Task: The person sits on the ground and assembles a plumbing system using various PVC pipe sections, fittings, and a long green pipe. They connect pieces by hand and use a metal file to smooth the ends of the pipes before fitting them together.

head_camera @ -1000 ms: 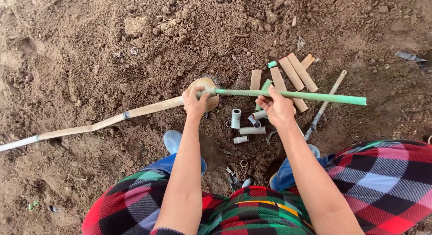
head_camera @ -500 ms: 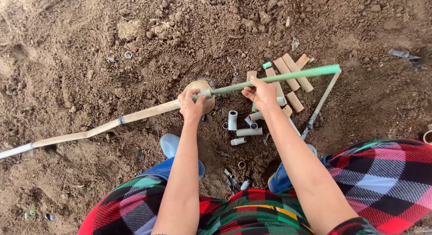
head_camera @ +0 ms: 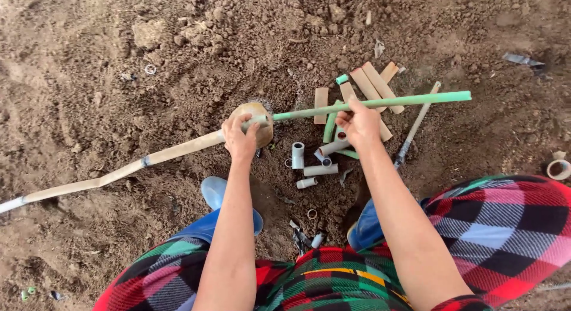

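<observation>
Bare brown soil, left hand (head_camera: 239,139) clenched on tan pipe (head_camera: 119,171), right hand (head_camera: 358,123) grasping green pipe (head_camera: 404,100) mid-length

Outdoor dirt worksite, bare clumpy soil (head_camera: 119,61), scattered pipe offcuts (head_camera: 309,168)

Bare brown earth (head_camera: 119,49) outdoors.
Loose, clumped and pebbled throughout, lit evenly by soft daylight, without hard shadows.
</observation>
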